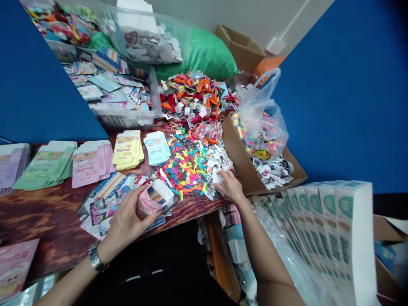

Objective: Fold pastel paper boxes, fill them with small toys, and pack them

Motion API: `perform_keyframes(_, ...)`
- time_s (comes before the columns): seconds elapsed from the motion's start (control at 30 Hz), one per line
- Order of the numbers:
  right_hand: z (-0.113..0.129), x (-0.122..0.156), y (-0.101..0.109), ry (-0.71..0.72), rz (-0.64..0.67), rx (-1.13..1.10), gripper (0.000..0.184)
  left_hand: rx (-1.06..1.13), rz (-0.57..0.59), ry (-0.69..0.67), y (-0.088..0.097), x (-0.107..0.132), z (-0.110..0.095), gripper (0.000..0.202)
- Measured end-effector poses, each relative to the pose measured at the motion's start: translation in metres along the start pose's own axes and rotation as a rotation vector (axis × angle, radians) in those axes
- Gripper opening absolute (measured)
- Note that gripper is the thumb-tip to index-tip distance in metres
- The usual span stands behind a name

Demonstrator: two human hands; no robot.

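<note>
My left hand (127,214) is wrapped round a small pink paper box (148,203), whose open top with a white flap faces up and to the right. Printed cards (110,199) lie fanned on the table beside and beneath that hand. To the right, my right hand (231,186) has its fingertips closed on a white cut-out piece (217,176) at the edge of a heap of white printed cut-outs (219,156). Directly left of this heap spreads a pile of small bright balloons (188,163).
Flat box stacks in purple, green (47,163), pink, yellow and blue line the table. Behind them stand clear bins (127,114) and a mixed heap (197,95). A cardboard box (242,165) holding a plastic bag borders the right. White-and-green packs (341,225) stand lower right.
</note>
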State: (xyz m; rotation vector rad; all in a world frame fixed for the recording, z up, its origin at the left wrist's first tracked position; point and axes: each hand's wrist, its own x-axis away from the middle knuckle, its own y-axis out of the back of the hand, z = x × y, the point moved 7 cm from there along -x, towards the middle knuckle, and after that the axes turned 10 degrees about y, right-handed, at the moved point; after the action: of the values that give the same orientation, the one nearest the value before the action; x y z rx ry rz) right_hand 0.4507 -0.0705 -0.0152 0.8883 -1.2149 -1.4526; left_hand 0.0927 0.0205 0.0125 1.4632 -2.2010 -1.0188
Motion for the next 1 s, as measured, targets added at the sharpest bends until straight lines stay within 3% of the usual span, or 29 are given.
perform_keyframes(0.13, -0.001, -0.002, 0.002, 0.035, -0.058, -0.049, 0.047, -0.006, -0.008, -0.006, 0.000, 0.000, 0.001, 0.071)
perform_keyframes(0.27, 0.001, -0.002, 0.023, 0.070, -0.058, -0.098, 0.022, -0.003, -0.001, -0.005, 0.002, 0.000, 0.001, 0.070)
perform_keyframes(0.4, 0.030, -0.016, 0.041, 0.183, -0.064, -0.380, 0.026, -0.016, 0.006, -0.014, 0.003, -0.001, -0.004, 0.069)
perform_keyframes(0.47, 0.056, -0.029, 0.038, 0.257, -0.039, -0.512, 0.027, -0.016, 0.012, -0.014, 0.002, -0.001, -0.006, 0.069)
perform_keyframes(0.57, 0.094, -0.052, 0.012, 0.306, 0.106, -0.355, 0.023, -0.008, 0.042, -0.008, -0.002, -0.002, -0.007, 0.070)
perform_keyframes(0.7, 0.114, -0.070, -0.011, 0.258, 0.171, -0.096, 0.013, -0.001, 0.045, -0.018, -0.003, -0.003, -0.009, 0.068)
perform_keyframes(1.0, 0.110, -0.070, 0.013, 0.322, 0.202, -0.095, 0.025, -0.035, 0.001, -0.059, -0.005, -0.020, -0.014, 0.065)
